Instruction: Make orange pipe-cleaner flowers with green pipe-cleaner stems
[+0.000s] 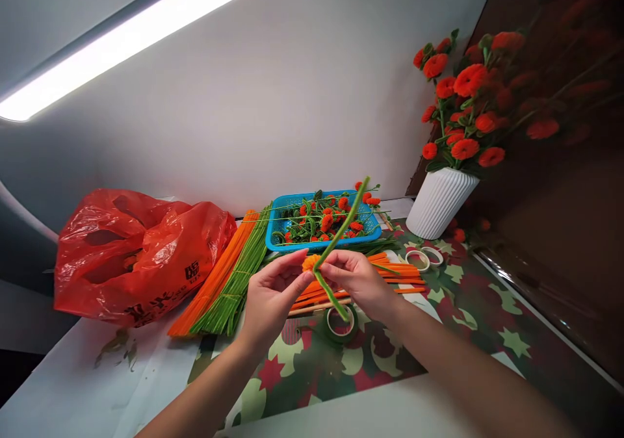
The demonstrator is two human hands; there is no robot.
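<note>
Between my hands, above the patterned mat, is a small orange pipe-cleaner flower (pixel 310 263). My left hand (pixel 273 290) pinches this flower from the left with thumb and fingers. A green pipe cleaner (pixel 345 227), bent near its lower part, crosses beside the flower, its long end pointing up and right and its short end down. My right hand (pixel 359 278) pinches the green pipe cleaner at the bend, right against the flower. Below the hands lie loose orange pipe cleaners (pixel 397 274) and a roll of green tape (pixel 341 324).
A blue basket (pixel 273 230) holds finished red-orange flowers with green stems. Left of it lie orange (pixel 209 279) and green pipe-cleaner bundles (pixel 238 279) and a red plastic bag (pixel 141 256). On the right stand a white vase (pixel 441 203) of flowers and two tape rolls (pixel 418 260).
</note>
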